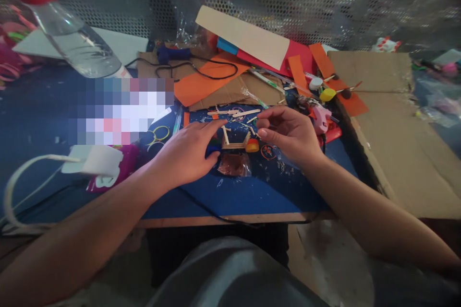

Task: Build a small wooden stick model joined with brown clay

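Observation:
A small frame of wooden craft sticks [236, 145] stands on the blue tabletop between my hands, with short upright pieces at its sides. My left hand [189, 151] is at its left, index finger stretched toward the left upright and thumb apart below; I cannot tell whether the fingertip touches. At the right, my right hand [290, 134] is half curled, with a gap between thumb and fingers. Near its thumb tip is a short stick piece [252, 130], and I see no firm hold on it. An orange-yellow cap [252, 145] sits against the frame's right side. In front lies a clear packet of brown material [234, 165].
Loose craft sticks [246, 112] and scraps lie behind the frame. A pink glue gun [321, 119] is right of my right hand. Cardboard [403, 144] covers the right side. A bottle [82, 43] and white plug adapter [103, 160] stand left. Coloured sheets [248, 33] lie behind.

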The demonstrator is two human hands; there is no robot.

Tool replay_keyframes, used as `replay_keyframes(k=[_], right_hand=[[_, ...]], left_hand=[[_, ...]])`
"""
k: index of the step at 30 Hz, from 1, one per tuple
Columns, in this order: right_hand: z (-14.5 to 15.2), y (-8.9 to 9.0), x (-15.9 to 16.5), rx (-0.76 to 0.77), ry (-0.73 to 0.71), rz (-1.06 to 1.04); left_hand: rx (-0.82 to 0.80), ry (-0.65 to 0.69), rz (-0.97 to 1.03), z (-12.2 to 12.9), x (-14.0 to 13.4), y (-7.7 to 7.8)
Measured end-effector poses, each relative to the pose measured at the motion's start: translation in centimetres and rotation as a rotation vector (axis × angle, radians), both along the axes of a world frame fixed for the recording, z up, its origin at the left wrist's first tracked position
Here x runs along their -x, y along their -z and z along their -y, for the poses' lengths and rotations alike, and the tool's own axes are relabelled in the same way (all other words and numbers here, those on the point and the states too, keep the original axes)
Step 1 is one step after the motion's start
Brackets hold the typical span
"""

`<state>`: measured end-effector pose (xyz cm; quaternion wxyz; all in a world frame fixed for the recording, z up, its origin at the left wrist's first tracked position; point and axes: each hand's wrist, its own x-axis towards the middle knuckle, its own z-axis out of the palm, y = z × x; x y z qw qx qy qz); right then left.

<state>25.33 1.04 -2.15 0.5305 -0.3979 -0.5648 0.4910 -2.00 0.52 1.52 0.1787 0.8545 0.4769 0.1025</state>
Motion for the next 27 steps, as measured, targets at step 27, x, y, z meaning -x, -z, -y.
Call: replay_keyframes(k=[27], right_hand=[[2.7,-1.3,1.0,-0.871,0.06,0.48]], left_hand=[[-0.427,0.276,0.536,1.0,-1.0,0.3]])
